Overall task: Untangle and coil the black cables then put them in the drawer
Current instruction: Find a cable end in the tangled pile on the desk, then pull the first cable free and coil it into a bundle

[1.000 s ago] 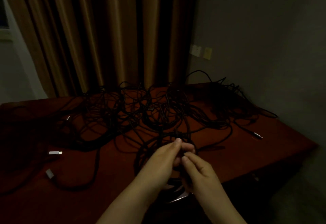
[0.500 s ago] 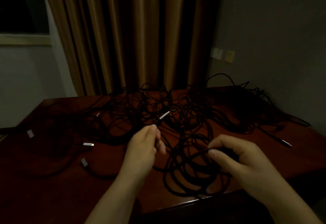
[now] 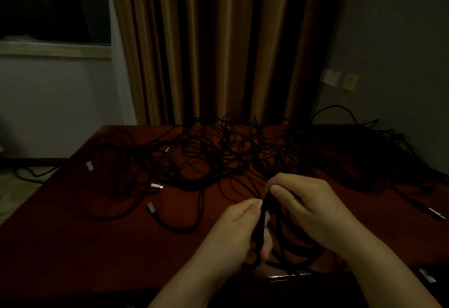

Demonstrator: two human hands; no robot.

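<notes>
Black cable bundle gripped by both hands, left hand, right hand, looped strands hanging

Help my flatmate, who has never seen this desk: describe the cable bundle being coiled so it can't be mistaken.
On the red-brown table, look at the near edge. The bundle of black loops hangs there, gripped by the left hand and right hand. Unlike the loose tangle behind, it is gathered and lifted.
</notes>
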